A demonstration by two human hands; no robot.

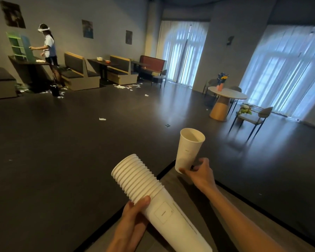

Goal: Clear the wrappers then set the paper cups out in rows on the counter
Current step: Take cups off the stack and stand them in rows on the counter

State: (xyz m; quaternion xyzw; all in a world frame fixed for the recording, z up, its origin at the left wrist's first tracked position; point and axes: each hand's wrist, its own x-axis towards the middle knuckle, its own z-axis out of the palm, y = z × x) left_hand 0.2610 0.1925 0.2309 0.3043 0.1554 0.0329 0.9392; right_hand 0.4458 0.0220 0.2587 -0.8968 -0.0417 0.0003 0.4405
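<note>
The left hand [129, 220] grips a long stack of paper cups [153, 199], its fingers wrapped round the lower cup and the thumb pressed on top; the stack lies tilted, rims pointing up and away. The right hand [200, 171] holds a single paper cup [189, 150] upright by its base, fingers pinching it just above the far corner of the desk [225, 206]. Scraps of white paper [102, 119] lie scattered on the dark floor [62, 142] beyond.
</note>
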